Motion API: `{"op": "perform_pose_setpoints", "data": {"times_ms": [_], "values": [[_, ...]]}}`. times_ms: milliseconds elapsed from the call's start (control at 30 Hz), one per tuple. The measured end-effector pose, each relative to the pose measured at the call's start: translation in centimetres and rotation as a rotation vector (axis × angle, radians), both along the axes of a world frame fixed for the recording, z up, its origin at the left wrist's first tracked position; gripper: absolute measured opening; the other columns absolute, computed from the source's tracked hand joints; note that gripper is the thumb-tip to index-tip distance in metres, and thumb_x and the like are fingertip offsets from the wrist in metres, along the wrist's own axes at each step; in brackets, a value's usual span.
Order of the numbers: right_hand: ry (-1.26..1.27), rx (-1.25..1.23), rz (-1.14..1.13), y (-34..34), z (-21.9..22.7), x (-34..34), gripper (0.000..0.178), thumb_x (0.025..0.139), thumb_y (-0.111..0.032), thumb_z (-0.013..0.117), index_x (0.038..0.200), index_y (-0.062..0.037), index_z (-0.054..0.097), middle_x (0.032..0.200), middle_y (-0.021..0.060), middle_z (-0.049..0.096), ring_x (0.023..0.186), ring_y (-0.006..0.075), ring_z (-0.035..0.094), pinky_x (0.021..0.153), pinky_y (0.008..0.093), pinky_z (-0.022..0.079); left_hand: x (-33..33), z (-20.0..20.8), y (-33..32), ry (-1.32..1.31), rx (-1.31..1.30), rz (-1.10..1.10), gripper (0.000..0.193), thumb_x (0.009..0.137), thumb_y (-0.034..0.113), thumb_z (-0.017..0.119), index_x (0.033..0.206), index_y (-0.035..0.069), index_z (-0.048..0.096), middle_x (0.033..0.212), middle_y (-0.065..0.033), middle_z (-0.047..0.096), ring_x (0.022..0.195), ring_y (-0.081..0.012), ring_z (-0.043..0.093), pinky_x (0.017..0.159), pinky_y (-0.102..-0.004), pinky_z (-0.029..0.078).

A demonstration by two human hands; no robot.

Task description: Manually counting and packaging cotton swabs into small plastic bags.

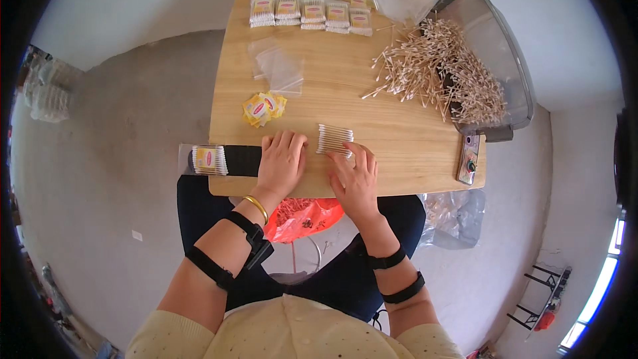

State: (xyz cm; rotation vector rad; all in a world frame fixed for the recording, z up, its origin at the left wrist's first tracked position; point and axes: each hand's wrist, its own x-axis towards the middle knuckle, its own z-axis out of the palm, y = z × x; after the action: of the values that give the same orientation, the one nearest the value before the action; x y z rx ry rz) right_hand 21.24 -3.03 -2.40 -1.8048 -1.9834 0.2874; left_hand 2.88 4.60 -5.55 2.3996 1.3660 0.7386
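A neat row of cotton swabs [334,139] lies on the wooden table in front of me. My right hand [357,176] is at its near right corner, fingers apart, the tips touching the swab ends. Left of the row, my left hand [282,165] rests on the table with its fingers curled together beside a black strip [244,160]; whatever may be under them is hidden. At the strip's far end, over the table's left edge, lies a clear bag with swabs and a yellow label [210,159]. Beyond my left hand sits a small pile of yellow-and-white labels [263,109].
Empty clear bags [279,70] lie behind the labels. Filled swab packs [312,12] stand in a line at the back. A tipped grey bin [508,53] spills loose swabs [438,70] at right, with a phone [469,159] nearby. A red bag [302,218] hangs below the front edge.
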Motion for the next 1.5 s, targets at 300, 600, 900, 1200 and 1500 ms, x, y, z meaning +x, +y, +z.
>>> {"op": "perform_pose_setpoints", "data": {"times_ms": [300,600,900,1200,1500], "values": [[0.047,0.057,0.016,0.5,0.1,0.2,0.044,0.081,-0.010,0.073,0.125,-0.0157,0.068,0.138,0.0134,0.051,0.129,0.0394,0.047,0.107,0.0524,0.041,0.2,0.2,0.0,0.053,-0.033,0.018,0.015,0.089,0.011,0.065,0.101,0.013,0.056,0.096,-0.0058,0.059,0.096,-0.0261,0.059,0.087,-0.0428,0.039],[0.026,0.015,-0.011,1.1,-0.1,0.6,0.042,0.081,-0.010,0.071,0.123,-0.0142,0.069,0.138,0.0142,0.051,0.128,0.0401,0.047,0.107,0.0548,0.040,0.2,0.4,0.1,0.018,-0.019,0.007,0.017,0.088,0.011,0.064,0.102,0.013,0.055,0.096,-0.0060,0.058,0.097,-0.0262,0.059,0.087,-0.0423,0.039],[0.031,0.042,0.001,2.0,0.4,0.6,0.032,0.082,-0.010,0.071,0.114,-0.0098,0.068,0.134,0.0146,0.052,0.127,0.0396,0.047,0.103,0.0526,0.041,0.3,0.0,0.1,0.029,-0.022,0.008,0.018,0.086,0.011,0.065,0.101,0.013,0.055,0.096,-0.0061,0.058,0.096,-0.0262,0.059,0.086,-0.0423,0.039],[0.014,0.056,-0.013,2.6,-0.2,0.4,0.033,0.081,-0.011,0.072,0.114,-0.0104,0.068,0.133,0.0143,0.053,0.128,0.0388,0.047,0.102,0.0527,0.041,0.3,0.0,0.1,0.033,-0.001,0.015,0.017,0.087,0.011,0.066,0.101,0.013,0.056,0.095,-0.0061,0.059,0.095,-0.0266,0.059,0.085,-0.0426,0.039],[0.054,0.070,-0.034,3.3,0.2,0.5,0.031,0.083,-0.010,0.071,0.114,-0.0109,0.069,0.129,0.0134,0.053,0.125,0.0383,0.048,0.102,0.0523,0.041,0.3,0.0,0.1,0.056,-0.009,0.016,0.017,0.087,0.012,0.066,0.100,0.013,0.056,0.096,-0.0064,0.058,0.097,-0.0261,0.059,0.087,-0.0423,0.039]]}}
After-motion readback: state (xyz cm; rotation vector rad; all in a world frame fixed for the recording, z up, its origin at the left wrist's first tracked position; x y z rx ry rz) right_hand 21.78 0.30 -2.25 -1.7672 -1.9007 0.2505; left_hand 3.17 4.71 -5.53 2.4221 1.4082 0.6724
